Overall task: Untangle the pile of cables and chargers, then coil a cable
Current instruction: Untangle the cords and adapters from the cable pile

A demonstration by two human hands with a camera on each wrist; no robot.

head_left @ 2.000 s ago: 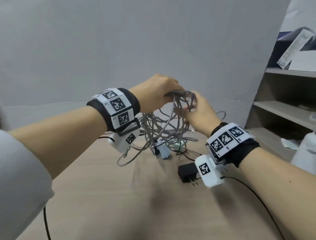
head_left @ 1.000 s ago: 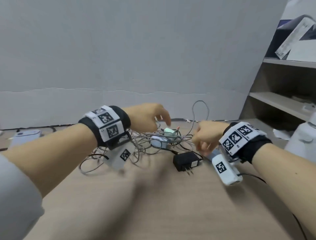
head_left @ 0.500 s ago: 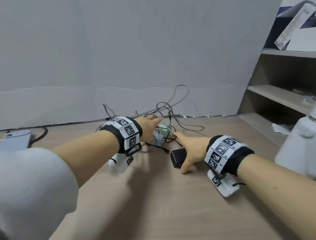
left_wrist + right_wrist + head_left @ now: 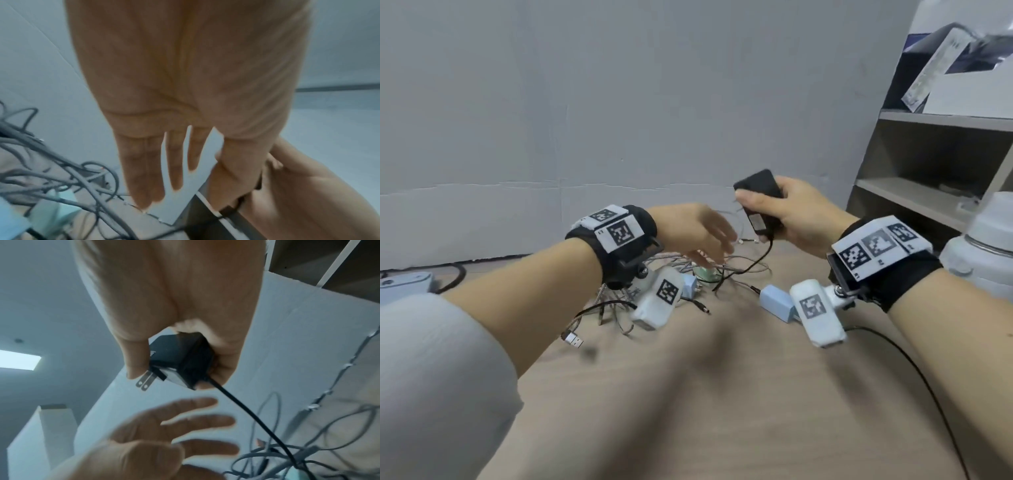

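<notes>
Head view, left to right. Cable pile (image 4: 674,274) sits lower centre of frame on the table (image 4: 722,411), mostly under the left wrist; grey braided loops, a USB plug (image 4: 572,340) sticking out at its lower-left edge.

Left hand (image 4: 698,236) hovers just above the pile, fingers spread and straight, holding nothing. Left wrist view agrees: fingers (image 4: 144,170) extended, cables (image 4: 51,178) below and to their left.

Right hand (image 4: 791,214) is raised at centre frame, up and right of the pile, fingers curled round the black charger (image 4: 758,202). Charger's long axis runs roughly upright, slightly tilted. Right wrist view: prongs (image 4: 145,380) stick out sideways past the fingers, and the lead (image 4: 246,415) exits the lower end.

Key relation: the black lead (image 4: 760,257) drops from the charger down and left into the pile, directly under the left fingertips. Left hand is clearly the nearer one to where it enters the tangle.

My read: pull up-right with the charger while the left pins or parts the grey loops. Lead looks slack now.

Blue charger (image 4: 777,303) lies apart, lower right of the pile.
</notes>
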